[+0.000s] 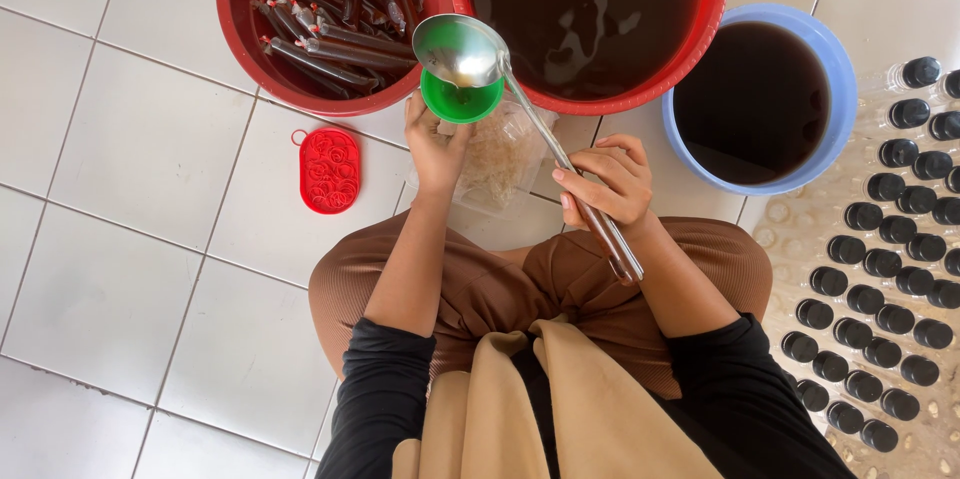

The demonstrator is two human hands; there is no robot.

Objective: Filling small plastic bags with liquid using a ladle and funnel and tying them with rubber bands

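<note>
Steel ladle (470, 54) is tipping over the green funnel (460, 99), bowl at the top of the view and just above the funnel mouth; its long axis is running from the bowl down and to the right along the handle, which is ending near the person's lap. The bowl looks nearly drained — only a small trace of liquid is showing at its lip. The right hand (610, 184) is wrapping the handle about midway, fingers closed round it. The left hand (435, 144) is gripping just below the funnel, fingers pinched together on what seems to be the neck of a thin clear bag; the bag itself is mostly hidden, so I cannot tell how full it is. A clear plastic packet (500, 154) is lying on the floor tiles between the two hands. Behind the funnel, the red basin of dark liquid (590, 14) is sitting nearly full, and the blue basin (760, 99) beside it is holding more — plenty is left to ladle out, by my reading. The red basin at left (330, 19) is already holding a heap of filled, tied-off tubes. A red lidded box of rubber bands (329, 170) is resting near the left hand; rows of black-capped bottles (880, 269) are standing to the right.
</note>
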